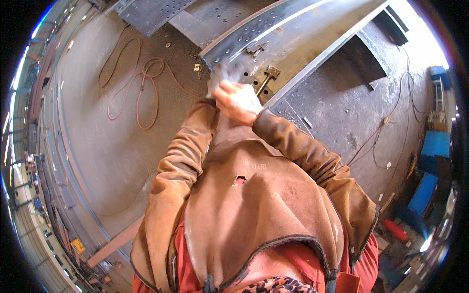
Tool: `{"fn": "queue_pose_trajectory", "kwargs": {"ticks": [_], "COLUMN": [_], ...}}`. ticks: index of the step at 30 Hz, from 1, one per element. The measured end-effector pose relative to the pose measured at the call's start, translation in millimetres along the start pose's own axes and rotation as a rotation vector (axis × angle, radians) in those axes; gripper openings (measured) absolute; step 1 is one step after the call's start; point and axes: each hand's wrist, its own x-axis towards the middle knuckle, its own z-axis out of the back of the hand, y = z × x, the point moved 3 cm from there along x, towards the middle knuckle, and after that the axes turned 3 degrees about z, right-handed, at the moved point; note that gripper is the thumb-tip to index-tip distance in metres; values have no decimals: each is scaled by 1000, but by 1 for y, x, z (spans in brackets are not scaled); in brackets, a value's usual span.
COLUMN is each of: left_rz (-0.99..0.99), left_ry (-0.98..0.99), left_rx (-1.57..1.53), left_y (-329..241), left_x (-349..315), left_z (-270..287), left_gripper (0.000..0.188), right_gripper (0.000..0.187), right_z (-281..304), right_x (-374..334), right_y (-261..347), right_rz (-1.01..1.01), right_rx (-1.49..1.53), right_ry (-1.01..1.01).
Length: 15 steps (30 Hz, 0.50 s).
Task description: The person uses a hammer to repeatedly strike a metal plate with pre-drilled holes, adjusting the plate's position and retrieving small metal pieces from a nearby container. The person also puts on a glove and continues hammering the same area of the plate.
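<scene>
My left hand (225,74) looks covered by a grey glove and is smeared by motion above the near end of a steel beam (312,39). My bare right hand (240,103) crosses over at the left wrist, its fingers curled in by the left cuff. What those fingers hold is hidden. Just right of my hands, a hammer-like tool (267,79) lies on the beam, its head pointing away. Beyond it rests a small dark metal piece (256,48). Round holes show in the beam's plate near the tool.
A reddish hose (155,93) lies looped on the floor at the left. Another drilled steel piece (151,13) is at the far left. Dark plates (359,58) stand right of the beam. Cables (381,124) trail across the right floor, near blue objects (423,194) and a red cylinder (395,230).
</scene>
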Motion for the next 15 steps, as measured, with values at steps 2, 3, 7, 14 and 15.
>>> {"fn": "queue_pose_trajectory", "kwargs": {"ticks": [2, 3, 7, 14, 15], "left_rz": [-74, -88, -62, 32, 54], "left_ry": [2, 14, 113, 390, 445], "left_rx": [-87, -126, -169, -167, -173], "left_y": [-54, -76, -108, -133, -136], "left_x": [27, 44, 91, 192, 206], "left_z": [-13, -21, -67, -106, -110], "left_gripper": [106, 108, 114, 86, 80], "right_gripper": [22, 25, 28, 23, 22], "right_z": [26, 30, 39, 46, 43], "right_x": [28, 35, 49, 105, 113], "right_y": [-16, -31, -83, -131, -137], "right_rz": [-179, -275, -606, -623, -617], "right_rx": [-54, -72, -30, -176, -223], "right_ry": [-175, -191, -245, -224, -249]}}
